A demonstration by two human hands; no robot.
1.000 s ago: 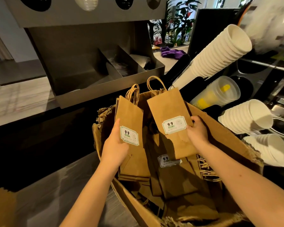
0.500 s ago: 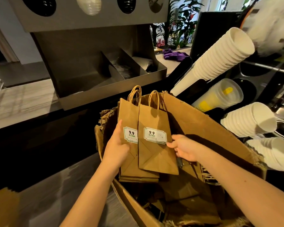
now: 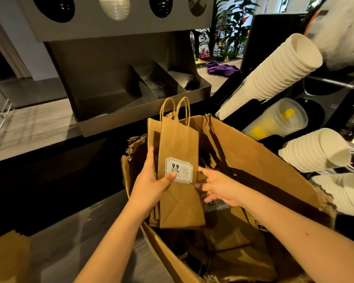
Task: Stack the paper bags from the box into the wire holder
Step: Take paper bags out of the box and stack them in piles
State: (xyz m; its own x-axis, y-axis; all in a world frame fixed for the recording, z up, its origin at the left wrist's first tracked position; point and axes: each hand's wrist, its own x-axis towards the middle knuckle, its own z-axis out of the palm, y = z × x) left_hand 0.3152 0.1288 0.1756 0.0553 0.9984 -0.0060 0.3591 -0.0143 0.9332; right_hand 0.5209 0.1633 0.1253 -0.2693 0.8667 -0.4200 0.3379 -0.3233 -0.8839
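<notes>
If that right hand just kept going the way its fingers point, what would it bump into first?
The front paper bag that the left hand grips. The right hand points at its right edge and looks about to touch it, though depth is unclear.

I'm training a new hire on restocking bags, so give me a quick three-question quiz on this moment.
1. True or false: the left hand grips the paper bags with its thumb on the label.
2. Which number is printed on that label? A) 9.9 B) 5.5 C) 1.0
3. Fill in: the stacks lying to the right of the cardboard box are white ____.

Key: 1 true; 2 A; 3 cups.
</notes>
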